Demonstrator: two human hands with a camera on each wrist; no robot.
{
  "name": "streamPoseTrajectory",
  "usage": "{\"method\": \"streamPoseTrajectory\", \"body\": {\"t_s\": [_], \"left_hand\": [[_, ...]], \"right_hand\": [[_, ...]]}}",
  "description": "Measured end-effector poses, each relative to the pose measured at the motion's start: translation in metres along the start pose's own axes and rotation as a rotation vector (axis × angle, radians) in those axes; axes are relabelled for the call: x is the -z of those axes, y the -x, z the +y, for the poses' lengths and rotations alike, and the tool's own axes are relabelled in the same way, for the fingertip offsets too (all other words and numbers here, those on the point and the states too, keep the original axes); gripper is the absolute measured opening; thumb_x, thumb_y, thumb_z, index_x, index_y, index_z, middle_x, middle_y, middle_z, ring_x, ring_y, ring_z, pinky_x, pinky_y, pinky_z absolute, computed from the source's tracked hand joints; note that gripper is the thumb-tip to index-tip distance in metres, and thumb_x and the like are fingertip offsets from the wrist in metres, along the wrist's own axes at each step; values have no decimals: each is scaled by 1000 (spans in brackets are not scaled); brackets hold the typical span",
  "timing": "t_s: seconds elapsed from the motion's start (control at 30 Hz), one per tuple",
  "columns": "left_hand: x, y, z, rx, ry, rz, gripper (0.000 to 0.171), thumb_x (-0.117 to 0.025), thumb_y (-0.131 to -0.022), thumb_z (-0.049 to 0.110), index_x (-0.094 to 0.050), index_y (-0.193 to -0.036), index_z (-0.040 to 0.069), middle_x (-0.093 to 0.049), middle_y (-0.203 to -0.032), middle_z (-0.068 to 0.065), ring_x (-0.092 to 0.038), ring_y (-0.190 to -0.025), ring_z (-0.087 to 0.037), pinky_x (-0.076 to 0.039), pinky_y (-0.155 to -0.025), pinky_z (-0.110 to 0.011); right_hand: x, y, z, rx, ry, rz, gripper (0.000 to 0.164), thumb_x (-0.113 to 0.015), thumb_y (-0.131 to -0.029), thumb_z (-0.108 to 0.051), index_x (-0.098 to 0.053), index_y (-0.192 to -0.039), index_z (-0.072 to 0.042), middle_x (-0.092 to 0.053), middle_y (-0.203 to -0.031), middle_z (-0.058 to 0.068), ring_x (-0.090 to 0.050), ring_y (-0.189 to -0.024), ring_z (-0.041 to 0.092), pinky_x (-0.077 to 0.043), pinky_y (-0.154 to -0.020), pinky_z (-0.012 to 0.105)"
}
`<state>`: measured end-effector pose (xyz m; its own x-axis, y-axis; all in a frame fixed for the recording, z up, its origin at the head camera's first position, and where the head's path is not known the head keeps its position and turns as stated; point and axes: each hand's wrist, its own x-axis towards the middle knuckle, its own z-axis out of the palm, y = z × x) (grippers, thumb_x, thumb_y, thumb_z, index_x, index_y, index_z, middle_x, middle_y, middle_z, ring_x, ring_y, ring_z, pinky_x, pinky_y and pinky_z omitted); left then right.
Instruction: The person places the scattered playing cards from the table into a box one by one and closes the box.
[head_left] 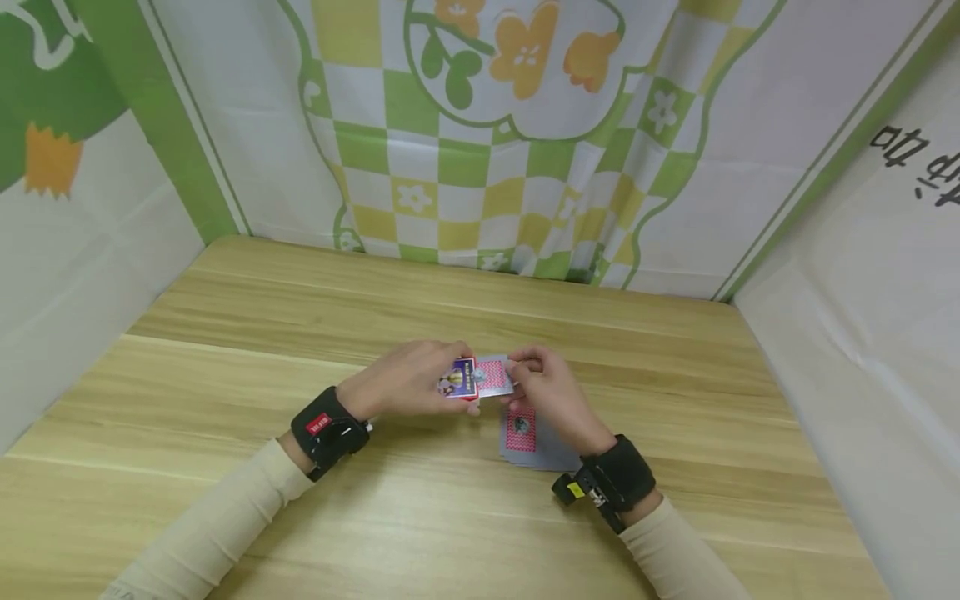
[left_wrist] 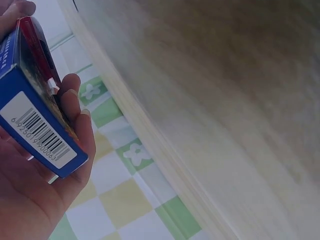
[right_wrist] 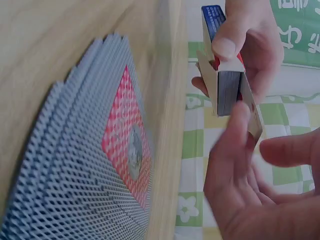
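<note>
My left hand (head_left: 408, 379) grips a playing card box (head_left: 457, 377) a little above the table. Its blue end with a barcode (left_wrist: 37, 131) faces the left wrist camera. The other end gapes with its pale flaps (right_wrist: 254, 112) spread, and a grey-edged stack of playing cards (right_wrist: 228, 92) sticks partly out of it. My right hand (head_left: 551, 392) is at that end, a blurred fingertip at the cards and flap, the thumb standing apart in the right wrist view. Below the right hand, a fanned pile of cards (head_left: 521, 429) lies backs up on the table.
The wooden table (head_left: 337, 517) runs back to a checked green-and-yellow curtain (head_left: 468, 167). White cloth walls (head_left: 847, 275) stand at both sides. Each wrist carries a black strapped camera (head_left: 618, 473).
</note>
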<state>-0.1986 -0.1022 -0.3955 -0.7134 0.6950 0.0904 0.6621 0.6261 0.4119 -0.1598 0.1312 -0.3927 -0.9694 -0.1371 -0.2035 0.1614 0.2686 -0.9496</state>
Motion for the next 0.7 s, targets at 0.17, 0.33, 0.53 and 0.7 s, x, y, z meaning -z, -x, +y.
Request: {"method": "streamPoseTrajectory", "body": {"t_s": [0.17,0.33,0.53,0.7], "left_hand": [[0,0,2,-30,-6,4,71,-80,-84,64,-62,-129,11,-67,-92,5,-58,-74,-4,-48,-63,-21],[2,-1,3,-5,16,-5,71,-82,-84,60,-61,-130,10,-67,-91,5,-59,-73,-5,-49,-64,-22],[1,0,2,26,10,-32,71,-83,-84,56,-61,-132,8,-68,-90,5,-60,-74,-5,-50,-64,-22],[0,0,3,22,0,-24,71,-83,-84,56,-62,-133,9,-68,-92,4,-60,-74,-5,-50,-65,-22]], "right_hand": [[-2,2,1,126,158,-28,12,-68,-102,-11,-76,-106,-3,-72,-91,13,-70,-76,21,-54,-65,26],[15,-1,0,245,284,-152,19,-70,-101,-17,-78,-114,-5,-77,-106,16,-73,-90,28,-58,-75,31],[45,-6,6,236,712,-221,38,-88,-86,-22,-70,-114,-3,-68,-104,13,-61,-91,20,-50,-78,32],[44,-7,12,127,876,-279,67,-97,-73,-42,-62,-120,-11,-53,-118,12,-51,-99,22,-47,-80,33]]}}
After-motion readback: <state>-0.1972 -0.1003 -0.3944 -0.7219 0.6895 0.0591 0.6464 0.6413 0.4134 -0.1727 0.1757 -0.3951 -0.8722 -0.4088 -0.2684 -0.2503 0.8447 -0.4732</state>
